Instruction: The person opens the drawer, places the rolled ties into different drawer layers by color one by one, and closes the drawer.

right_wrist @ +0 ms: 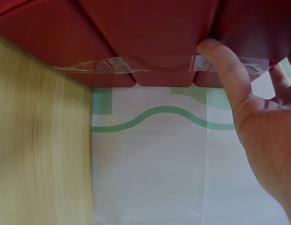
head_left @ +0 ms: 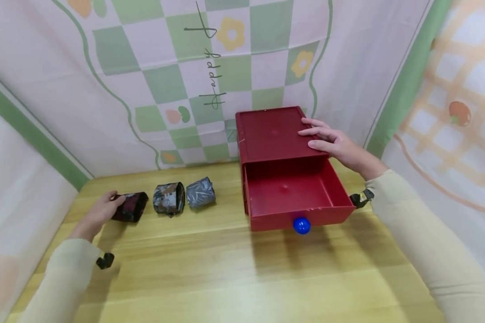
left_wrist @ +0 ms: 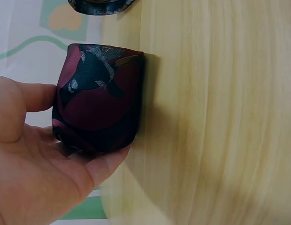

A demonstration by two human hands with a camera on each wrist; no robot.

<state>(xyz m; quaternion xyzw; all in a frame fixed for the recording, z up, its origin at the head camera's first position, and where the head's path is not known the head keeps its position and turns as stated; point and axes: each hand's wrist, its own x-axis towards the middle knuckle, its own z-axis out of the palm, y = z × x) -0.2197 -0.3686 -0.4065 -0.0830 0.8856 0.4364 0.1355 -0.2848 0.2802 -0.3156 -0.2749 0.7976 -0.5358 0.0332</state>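
At the left of the table, my left hand (head_left: 100,214) holds a maroon and black patterned cloth roll (left_wrist: 98,93), much like a rolled necktie. The thumb is on one side of it and the fingers are underneath. To its right lie a brown and grey patterned roll (head_left: 168,198) and a grey roll with leaf-like lines (head_left: 200,193). My right hand (head_left: 339,146) rests on the top right edge of a red drawer box (head_left: 272,134), fingers extended. In the right wrist view the thumb (right_wrist: 230,70) touches the box's side. The drawer (head_left: 299,188) is pulled out, bare inside.
A blue round knob (head_left: 302,225) sticks out from the drawer front. The wooden table (head_left: 194,273) extends toward me. A patterned curtain (head_left: 157,89) hangs right behind the box, with more cloth on both sides. Clear tape (right_wrist: 159,63) runs along the box's side.
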